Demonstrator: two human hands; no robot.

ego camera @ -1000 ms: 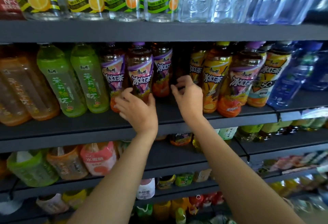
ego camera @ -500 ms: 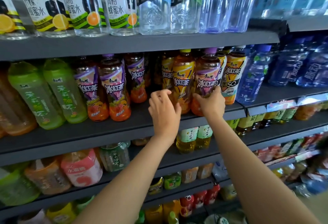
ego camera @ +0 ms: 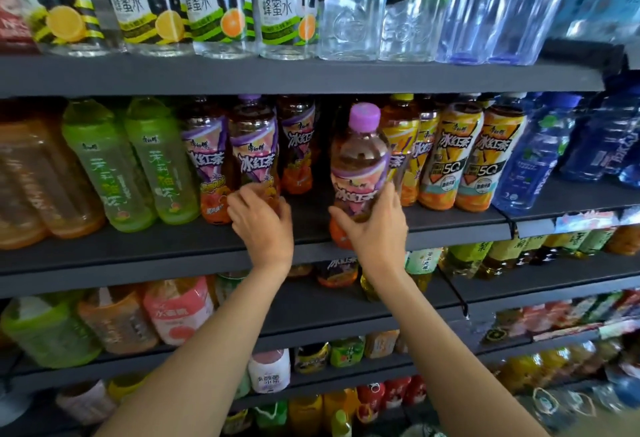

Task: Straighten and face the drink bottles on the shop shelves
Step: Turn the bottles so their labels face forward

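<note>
My right hand grips a purple-capped iced tea bottle by its lower half, tilted toward me at the front edge of the dark middle shelf. My left hand has its fingers curled around the base of another purple-label iced tea bottle standing in the row to the left. Two more purple-label bottles flank it. Yellow-label iced tea bottles stand upright to the right of the held bottle.
Green tea bottles and orange ones fill the shelf's left part, blue water bottles its right. The upper shelf carries honey water and soda bottles. Lower shelves hold several smaller drinks.
My right hand has taken a purple-capped bottle from among the yellow ones and drawn it left and forward. My left hand moved left onto a purple-label bottle.
</note>
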